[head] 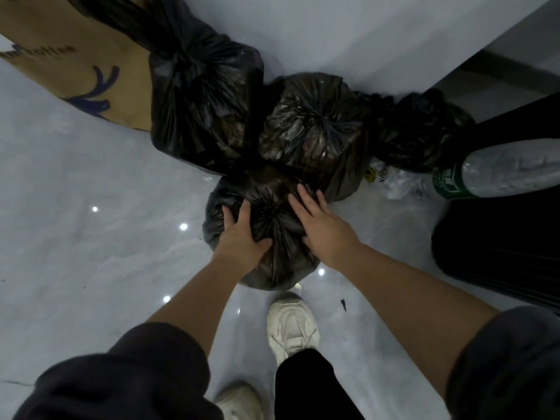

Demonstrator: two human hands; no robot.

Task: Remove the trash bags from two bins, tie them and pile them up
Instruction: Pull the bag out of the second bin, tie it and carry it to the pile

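Nearest black trash bag (278,268), gathered to a knot on top, stands on the grey floor (75,237) at centre. The left hand (239,234) and right hand (321,225) press on it, fingers spread flat, gripping nothing. Hemming it in: brown paper bag (81,65) at 10 o'clock, tall black bag (197,95) at 11, knotted bag (312,125) touching at 12, smaller bag (421,128) at 2, clear plastic bottle (500,168) at 3.

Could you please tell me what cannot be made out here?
Head view only.
Contents of the nearest black plastic trash bag: opaque film, left hand and right hand lying on it.
Lettering on the brown paper bag: cut by the left edge.
Clear plastic bottle with green label: one end past the right edge.
Dark ribbed object at right: too dark to identify.
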